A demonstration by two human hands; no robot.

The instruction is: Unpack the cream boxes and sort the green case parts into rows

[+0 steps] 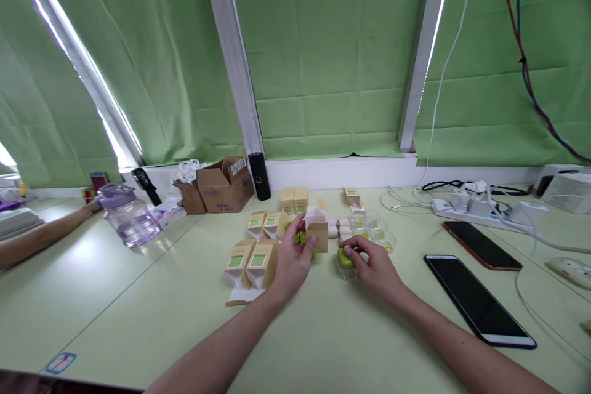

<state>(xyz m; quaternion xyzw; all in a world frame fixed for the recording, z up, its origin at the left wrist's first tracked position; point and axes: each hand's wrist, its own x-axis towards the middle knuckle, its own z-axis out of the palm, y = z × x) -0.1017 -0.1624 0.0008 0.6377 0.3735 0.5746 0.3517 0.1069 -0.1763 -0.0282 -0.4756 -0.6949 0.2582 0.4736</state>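
Note:
My left hand (292,261) is closed around a small kraft-paper box (318,239) whose white-lined flaps stand up. To the right, the fingers of my right hand (376,268) grip a small glossy green case (344,257), with a clear plastic holder (346,273) beneath it on the table. Behind my left fingers, more green pieces (302,237) show in part. Several kraft boxes with green-and-white labels (261,261) stand left of that hand. Beyond my hands are small pale pink blocks (344,230) and clear plastic holders (375,229) with yellow centres.
Two phones (478,298) lie at the right, near a power strip (489,212) with plugs and cables. A cardboard carton (226,184), a black cylinder (259,176) and a purple-lidded jug (132,215) stand behind on the left. Another person's arm (46,237) reaches in at far left.

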